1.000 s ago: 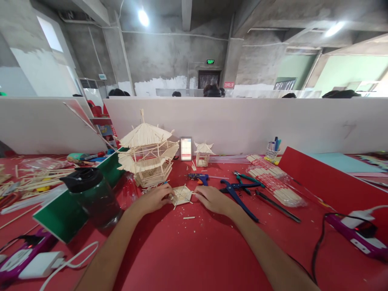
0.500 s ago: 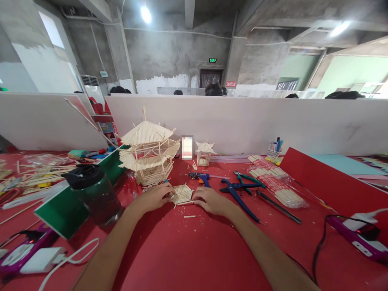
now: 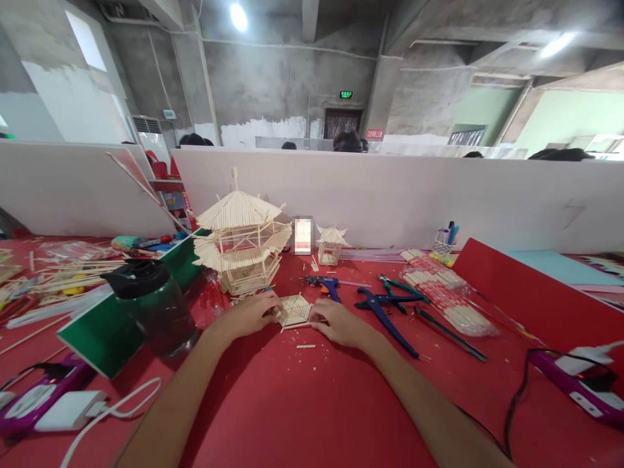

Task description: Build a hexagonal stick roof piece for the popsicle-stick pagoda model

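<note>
A small hexagonal panel of thin wooden sticks [image 3: 295, 311], laid in rings like a web, lies low over the red tabletop between my hands. My left hand [image 3: 254, 313] grips its left edge with curled thumb and fingers. On the right edge, my right hand [image 3: 337, 322] pinches the panel near its front corner. A short loose stick [image 3: 306, 346] lies just in front. Behind my left hand stands a large wooden-stick pavilion model [image 3: 241, 244] with two roof tiers. A smaller pavilion model [image 3: 331, 246] sits farther back.
Right of the panel lie a blue glue gun [image 3: 329, 286], blue-handled cutters [image 3: 390, 322], green-handled pliers [image 3: 397, 292] and packs of sticks [image 3: 448, 299]. A dark bottle [image 3: 153, 309] stands at left by a green board [image 3: 100, 335]. White partitions [image 3: 390, 195] rise behind.
The view has shifted very slightly. Both hands keep their places at the panel's edges, with the right fingers moved only a little.
</note>
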`<state>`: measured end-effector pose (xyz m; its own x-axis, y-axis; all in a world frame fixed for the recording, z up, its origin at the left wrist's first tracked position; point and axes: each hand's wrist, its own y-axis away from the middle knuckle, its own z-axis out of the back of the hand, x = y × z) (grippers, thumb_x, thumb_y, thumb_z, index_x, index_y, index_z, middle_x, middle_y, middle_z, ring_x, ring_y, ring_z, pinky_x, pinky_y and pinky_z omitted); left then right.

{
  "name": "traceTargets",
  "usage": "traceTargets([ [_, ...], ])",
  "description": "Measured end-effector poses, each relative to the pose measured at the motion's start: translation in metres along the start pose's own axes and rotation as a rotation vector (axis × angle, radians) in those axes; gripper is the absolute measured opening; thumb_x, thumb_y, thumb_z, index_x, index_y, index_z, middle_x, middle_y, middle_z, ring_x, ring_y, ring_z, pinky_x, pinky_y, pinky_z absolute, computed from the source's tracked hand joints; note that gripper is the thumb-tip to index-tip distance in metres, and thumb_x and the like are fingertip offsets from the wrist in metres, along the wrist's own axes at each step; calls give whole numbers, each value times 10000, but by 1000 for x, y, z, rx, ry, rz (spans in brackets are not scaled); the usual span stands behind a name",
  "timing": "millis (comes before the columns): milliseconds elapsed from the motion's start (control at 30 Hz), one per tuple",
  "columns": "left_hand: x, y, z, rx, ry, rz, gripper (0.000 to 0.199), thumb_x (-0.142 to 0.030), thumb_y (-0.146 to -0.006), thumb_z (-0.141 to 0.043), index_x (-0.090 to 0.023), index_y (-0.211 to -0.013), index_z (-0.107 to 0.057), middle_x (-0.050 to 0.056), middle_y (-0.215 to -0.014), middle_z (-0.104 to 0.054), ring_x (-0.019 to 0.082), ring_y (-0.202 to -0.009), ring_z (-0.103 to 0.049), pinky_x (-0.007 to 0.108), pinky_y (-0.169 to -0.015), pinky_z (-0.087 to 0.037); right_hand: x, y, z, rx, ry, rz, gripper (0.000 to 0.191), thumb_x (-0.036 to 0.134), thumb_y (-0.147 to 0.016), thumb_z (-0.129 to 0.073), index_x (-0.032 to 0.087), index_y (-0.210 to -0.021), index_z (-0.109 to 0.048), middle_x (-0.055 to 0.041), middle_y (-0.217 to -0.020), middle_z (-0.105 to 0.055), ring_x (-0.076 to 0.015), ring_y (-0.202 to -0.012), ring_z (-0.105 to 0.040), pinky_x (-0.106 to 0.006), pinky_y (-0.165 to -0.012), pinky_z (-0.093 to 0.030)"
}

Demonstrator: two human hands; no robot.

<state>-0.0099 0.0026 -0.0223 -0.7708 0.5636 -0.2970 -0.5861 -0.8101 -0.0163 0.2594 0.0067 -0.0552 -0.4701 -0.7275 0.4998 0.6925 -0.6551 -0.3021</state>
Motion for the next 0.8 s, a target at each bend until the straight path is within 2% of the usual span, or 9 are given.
traceTargets([
  [300,5,-1,-3,-18,20,-17,179,-231,-919,-524,-240,-1056,-639,43,-1099,-607,204,-984,-593,311,-867,-433,0,-2,2,-26,-67,-39,74,98,-864,-631,166,-835,-624,-23,-831,-583,-143,-746,-550,-239,-683,-421],
  [800,7,-2,-6,-27,16,-22,182,-212,-908,-542,-243,-1058,-640,42,-1104,-610,202,-983,-600,305,-870,-434,1,-3,-3,-45,-61,-55,133,37,-815,-613,164,-818,-654,-18,-817,-574,-131,-742,-550,-225,-672,-411],
])
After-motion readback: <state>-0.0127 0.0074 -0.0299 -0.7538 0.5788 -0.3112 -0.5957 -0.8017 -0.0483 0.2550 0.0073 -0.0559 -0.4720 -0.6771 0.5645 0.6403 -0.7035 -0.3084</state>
